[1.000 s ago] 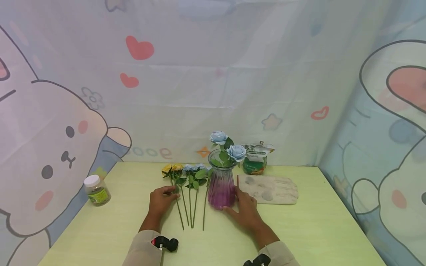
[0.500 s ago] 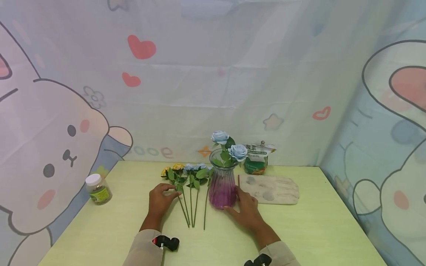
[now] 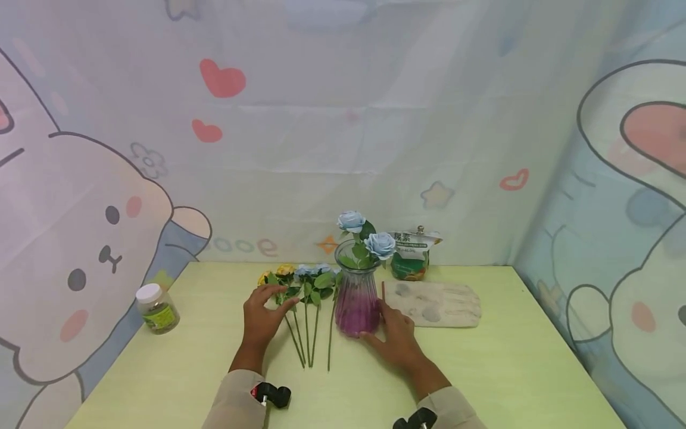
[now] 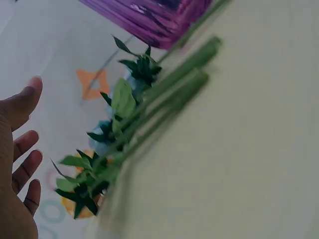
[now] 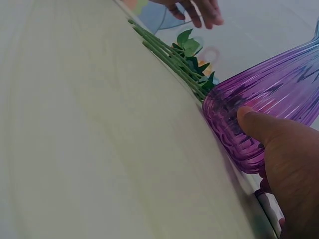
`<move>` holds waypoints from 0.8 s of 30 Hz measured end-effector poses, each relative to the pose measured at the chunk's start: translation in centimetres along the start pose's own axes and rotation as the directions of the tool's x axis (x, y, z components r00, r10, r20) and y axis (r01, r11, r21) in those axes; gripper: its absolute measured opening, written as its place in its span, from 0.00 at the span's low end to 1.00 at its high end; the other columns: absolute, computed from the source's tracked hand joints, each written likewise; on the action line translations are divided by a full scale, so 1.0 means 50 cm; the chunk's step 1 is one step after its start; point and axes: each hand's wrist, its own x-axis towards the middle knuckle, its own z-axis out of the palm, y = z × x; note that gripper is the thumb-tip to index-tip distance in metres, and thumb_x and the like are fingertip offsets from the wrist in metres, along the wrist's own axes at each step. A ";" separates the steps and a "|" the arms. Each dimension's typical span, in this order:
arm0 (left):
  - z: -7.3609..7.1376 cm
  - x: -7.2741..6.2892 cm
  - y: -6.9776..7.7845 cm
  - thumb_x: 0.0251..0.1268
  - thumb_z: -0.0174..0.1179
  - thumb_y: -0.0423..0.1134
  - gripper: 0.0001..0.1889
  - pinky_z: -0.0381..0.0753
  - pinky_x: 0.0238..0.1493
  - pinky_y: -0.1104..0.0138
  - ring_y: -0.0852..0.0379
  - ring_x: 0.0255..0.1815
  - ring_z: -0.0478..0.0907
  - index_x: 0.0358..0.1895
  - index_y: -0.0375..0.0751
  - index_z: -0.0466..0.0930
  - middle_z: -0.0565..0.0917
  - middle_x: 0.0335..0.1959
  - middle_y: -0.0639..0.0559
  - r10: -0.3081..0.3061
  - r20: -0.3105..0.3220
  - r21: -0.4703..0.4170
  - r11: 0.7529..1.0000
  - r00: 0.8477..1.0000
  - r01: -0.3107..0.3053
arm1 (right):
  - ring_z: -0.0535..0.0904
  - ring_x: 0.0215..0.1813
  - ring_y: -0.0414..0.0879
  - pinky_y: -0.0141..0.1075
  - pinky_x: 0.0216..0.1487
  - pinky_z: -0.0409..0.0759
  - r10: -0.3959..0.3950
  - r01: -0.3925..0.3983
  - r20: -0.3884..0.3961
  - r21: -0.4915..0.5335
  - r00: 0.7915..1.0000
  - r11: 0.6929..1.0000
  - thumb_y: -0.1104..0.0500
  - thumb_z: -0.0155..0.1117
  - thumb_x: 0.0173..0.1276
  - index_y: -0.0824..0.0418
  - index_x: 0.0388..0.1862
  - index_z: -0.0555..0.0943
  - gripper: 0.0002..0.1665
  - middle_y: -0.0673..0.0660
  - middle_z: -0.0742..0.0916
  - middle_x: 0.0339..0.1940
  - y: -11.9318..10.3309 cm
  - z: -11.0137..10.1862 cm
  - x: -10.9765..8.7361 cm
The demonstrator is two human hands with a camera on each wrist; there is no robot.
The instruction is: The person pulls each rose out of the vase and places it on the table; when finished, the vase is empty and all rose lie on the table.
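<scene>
A ribbed glass vase [image 3: 358, 307], purple at the base and clear at the rim, stands upright with two blue artificial roses [image 3: 380, 245] in it. My right hand [image 3: 398, 342] holds its lower right side, the thumb [image 5: 256, 122] across the front and the other fingers mostly hidden behind. Left of the vase, yellow artificial roses [image 3: 285, 270] and blue ones [image 3: 313, 270] lie in a row, green stems [image 3: 308, 339] pointing toward me. Over the yellow roses' leaves hovers my left hand [image 3: 261, 316], fingers loosely spread and holding nothing; in the left wrist view it is apart from the flowers.
A pair of whitish work gloves [image 3: 434, 305] lies right of the vase, a thin reddish stick [image 3: 383, 291] at its left edge. Behind stands a green and white pouch [image 3: 411, 259]. A white-capped jar [image 3: 158, 310] sits at the table's left edge. A printed cloth [image 3: 332, 149] hangs behind.
The leftmost yellow rose's stem has shifted right, closer to the other stems. My left hand has since lifted off it and its fingers have spread. The right hand stays at the vase.
</scene>
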 end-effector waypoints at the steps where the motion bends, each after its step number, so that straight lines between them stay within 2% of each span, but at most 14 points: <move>1: 0.000 0.002 0.007 0.56 0.84 0.34 0.21 0.84 0.59 0.35 0.35 0.59 0.85 0.53 0.36 0.92 0.90 0.55 0.37 -0.001 0.001 -0.009 1.000 1.000 0.001 | 0.76 0.79 0.62 0.69 0.80 0.61 0.001 -0.001 0.003 0.004 1.000 1.000 0.40 0.76 0.74 0.65 0.87 0.63 0.54 0.64 0.79 0.80 -0.001 0.000 -0.001; 6: 0.008 0.022 0.058 0.60 0.82 0.34 0.21 0.83 0.53 0.37 0.38 0.57 0.85 0.58 0.37 0.91 0.90 0.57 0.38 0.007 0.024 -0.088 0.996 1.000 -0.005 | 0.76 0.80 0.62 0.69 0.79 0.61 0.001 -0.001 0.006 0.010 1.000 1.000 0.40 0.76 0.74 0.64 0.87 0.63 0.54 0.64 0.79 0.80 -0.001 0.001 -0.001; 12: 0.027 0.059 0.143 0.70 0.76 0.36 0.19 0.80 0.56 0.36 0.36 0.57 0.83 0.61 0.38 0.90 0.88 0.59 0.38 -0.011 0.094 -0.184 0.983 0.996 0.028 | 0.75 0.80 0.61 0.67 0.80 0.60 -0.001 0.001 0.009 0.000 1.000 1.000 0.39 0.75 0.74 0.65 0.87 0.62 0.55 0.64 0.79 0.81 -0.001 -0.001 0.002; 15: 0.034 0.077 0.180 0.73 0.74 0.38 0.17 0.80 0.57 0.38 0.36 0.58 0.83 0.61 0.39 0.89 0.87 0.60 0.39 -0.013 0.119 -0.188 0.981 0.993 0.035 | 0.75 0.80 0.62 0.66 0.81 0.59 0.005 -0.005 0.010 0.010 1.000 1.000 0.39 0.75 0.74 0.65 0.87 0.62 0.55 0.64 0.79 0.80 -0.001 -0.001 0.002; 19: 0.036 0.098 0.224 0.74 0.74 0.38 0.15 0.83 0.57 0.41 0.38 0.59 0.85 0.58 0.38 0.91 0.87 0.61 0.40 -0.007 0.105 -0.165 0.986 0.994 0.025 | 0.75 0.80 0.61 0.65 0.81 0.59 0.008 -0.008 0.014 0.014 1.000 1.000 0.38 0.74 0.75 0.64 0.87 0.62 0.55 0.64 0.79 0.80 0.001 0.001 0.001; 22: 0.035 0.113 0.258 0.73 0.74 0.38 0.14 0.84 0.60 0.40 0.39 0.63 0.84 0.56 0.36 0.92 0.87 0.62 0.39 -0.030 0.108 -0.171 0.984 0.994 0.049 | 0.76 0.80 0.61 0.66 0.80 0.60 -0.001 0.001 0.011 0.006 1.000 1.000 0.37 0.74 0.75 0.64 0.87 0.62 0.55 0.63 0.79 0.80 0.003 0.002 0.000; 24: 0.036 0.121 0.283 0.72 0.75 0.39 0.14 0.83 0.62 0.38 0.39 0.67 0.82 0.56 0.37 0.92 0.86 0.64 0.39 -0.056 0.135 -0.180 0.980 0.989 0.080 | 0.76 0.79 0.61 0.66 0.80 0.60 -0.004 0.004 0.007 0.006 1.000 1.000 0.37 0.74 0.74 0.64 0.87 0.63 0.55 0.63 0.80 0.80 0.004 0.002 -0.001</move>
